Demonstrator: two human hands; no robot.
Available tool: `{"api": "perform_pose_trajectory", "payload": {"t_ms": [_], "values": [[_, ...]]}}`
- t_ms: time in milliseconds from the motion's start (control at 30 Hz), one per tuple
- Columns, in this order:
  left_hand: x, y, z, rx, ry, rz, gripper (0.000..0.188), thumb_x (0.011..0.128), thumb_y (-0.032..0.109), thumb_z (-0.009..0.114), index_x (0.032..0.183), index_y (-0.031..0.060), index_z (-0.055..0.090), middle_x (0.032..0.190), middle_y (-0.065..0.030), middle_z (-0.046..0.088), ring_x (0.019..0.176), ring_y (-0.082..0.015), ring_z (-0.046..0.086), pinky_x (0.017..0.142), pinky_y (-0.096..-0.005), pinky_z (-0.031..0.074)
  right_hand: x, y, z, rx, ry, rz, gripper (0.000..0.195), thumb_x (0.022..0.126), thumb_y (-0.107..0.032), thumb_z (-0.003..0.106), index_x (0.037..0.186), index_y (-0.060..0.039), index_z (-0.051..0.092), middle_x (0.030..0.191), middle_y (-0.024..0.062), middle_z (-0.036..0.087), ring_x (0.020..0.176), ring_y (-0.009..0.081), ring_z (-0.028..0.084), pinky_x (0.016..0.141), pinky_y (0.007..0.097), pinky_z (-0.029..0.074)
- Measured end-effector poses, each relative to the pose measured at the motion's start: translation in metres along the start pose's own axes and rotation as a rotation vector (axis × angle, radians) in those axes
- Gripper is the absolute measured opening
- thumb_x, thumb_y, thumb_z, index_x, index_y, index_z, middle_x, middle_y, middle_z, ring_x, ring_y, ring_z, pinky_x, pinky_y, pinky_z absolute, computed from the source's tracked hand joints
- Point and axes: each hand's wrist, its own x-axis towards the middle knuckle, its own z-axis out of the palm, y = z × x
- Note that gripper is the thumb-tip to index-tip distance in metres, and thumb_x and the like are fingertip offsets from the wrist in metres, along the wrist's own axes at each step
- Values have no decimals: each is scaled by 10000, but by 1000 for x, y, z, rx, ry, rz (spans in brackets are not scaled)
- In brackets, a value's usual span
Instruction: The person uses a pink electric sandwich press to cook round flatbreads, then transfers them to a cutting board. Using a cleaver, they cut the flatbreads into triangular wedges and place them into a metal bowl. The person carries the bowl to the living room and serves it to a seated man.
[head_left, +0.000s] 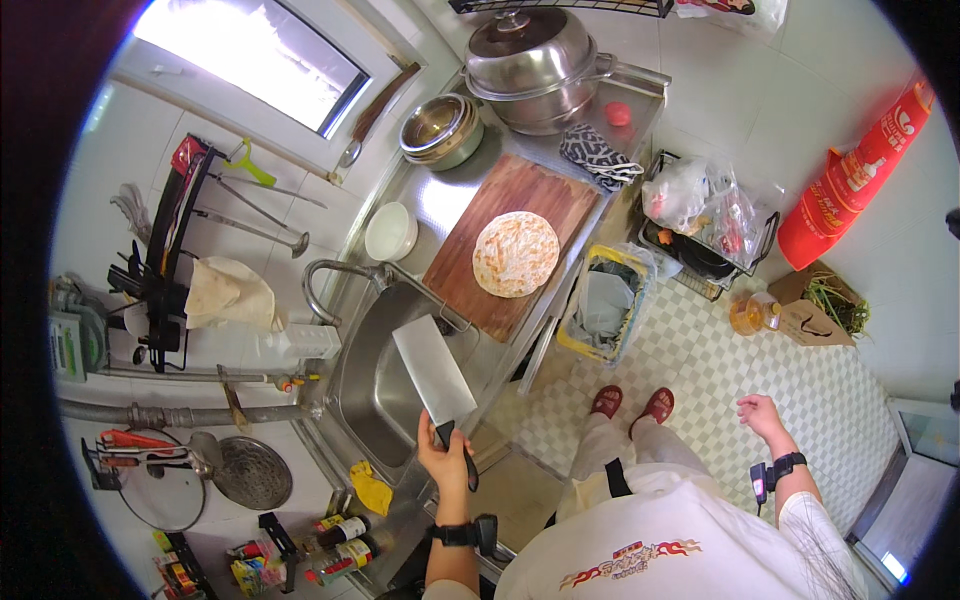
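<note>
My left hand (444, 459) grips the black handle of a Chinese cleaver (435, 369). The broad steel blade lies over the stainless sink (375, 390), below the curved faucet (319, 281). On the counter past the sink, a round browned flatbread (516, 254) rests on a wooden cutting board (469, 247). My right hand (759, 417) hangs out to the side above the tiled floor. Its fingers are loosely bent and it holds nothing.
Behind the board stand a large steel steamer pot (532, 75), stacked bowls (442, 131) and a patterned cloth (598, 156). A white bowl (391, 231) sits beside the faucet. On the floor are a lined bin (568, 346), a wire rack (766, 240) and an oil bottle (752, 315).
</note>
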Motion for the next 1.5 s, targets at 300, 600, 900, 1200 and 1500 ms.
{"api": "perform_pose_trajectory", "payload": {"t_ms": [300, 600, 900, 1200, 1500], "values": [[173, -54, 85, -224, -66, -105, 512, 857, -86, 596, 1343, -57, 441, 919, -100, 610, 684, -174, 612, 571, -287, 524, -68, -44, -45, 1343, 203, -12, 264, 911, -123, 627, 1164, -47, 625, 955, 84, 691, 783, 151, 659, 688, 256, 532], [232, -49, 247, -12, -459, 56, 292, 866, 40, 601, 1150, -22, 586, 1003, -145, 649, 877, -271, 635, 771, -363, 540, -202, 138, 13, 1830, 1078, -464, 109, 870, -99, 629, 970, -72, 662, 849, 45, 693, 692, 127, 638, 610, 267, 537], [1, -24, 522, 147, -997, 494, 252, 860, 70, 620, 1093, -26, 611, 959, -135, 654, 828, -248, 626, 737, -349, 531, -292, 162, 72, 2280, 1428, -320, 183, 917, -119, 608, 1082, -59, 658, 948, 61, 683, 796, 119, 615, 742, 266, 513], [-281, -22, 609, 160, -1357, 721, 223, 854, 100, 639, 1036, -30, 637, 914, -125, 659, 779, -226, 616, 702, -335, 523, -409, 291, 86, 2316, 1987, -126, 225, 904, -133, 597, 1099, -32, 646, 949, 88, 667, 747, 141, 608, 666, 276, 503], [-462, -67, 635, 166, -1788, 867, 209, 849, 130, 658, 979, -34, 662, 869, -115, 664, 730, -203, 606, 668, -322, 514, -556, 406, 174, 812, 2127, 1614, 263, 867, -141, 643, 1107, -41, 602, 991, 198, 674, 850, 366, 657, 684, 458, 529]]}}
